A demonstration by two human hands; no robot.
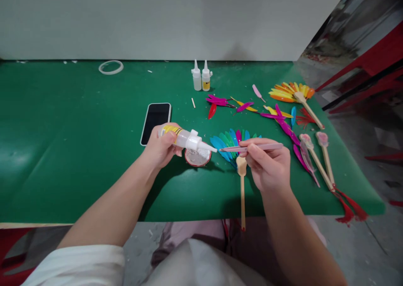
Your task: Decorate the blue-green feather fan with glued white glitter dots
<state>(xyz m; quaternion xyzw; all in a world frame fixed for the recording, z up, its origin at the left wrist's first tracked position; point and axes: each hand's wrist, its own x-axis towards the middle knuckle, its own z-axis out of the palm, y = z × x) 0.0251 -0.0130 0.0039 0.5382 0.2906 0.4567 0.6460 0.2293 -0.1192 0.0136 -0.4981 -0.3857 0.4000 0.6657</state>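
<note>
My left hand (162,147) is closed around a glue bottle (185,139) with a yellow label, tilted sideways so its white nozzle points right. In my right hand (269,164) is a pair of pink tweezers (261,147), their tips close to the nozzle end. Whether the tweezers pinch something tiny there I cannot tell. Beneath the tweezers lies a feather fan (231,139) of blue, green and magenta feathers, its wooden handle (242,193) reaching past the table's front edge. A small round dish (197,157) with a red rim and whitish contents sits under the bottle, partly hidden by it.
A phone (155,120) lies behind my left hand. Two glue bottles (201,78) stand at the back, near a roll of tape (111,67). Loose feathers (217,100), a yellow-orange fan (292,93) and two wooden handles (319,160) with red tassels (349,208) lie to the right.
</note>
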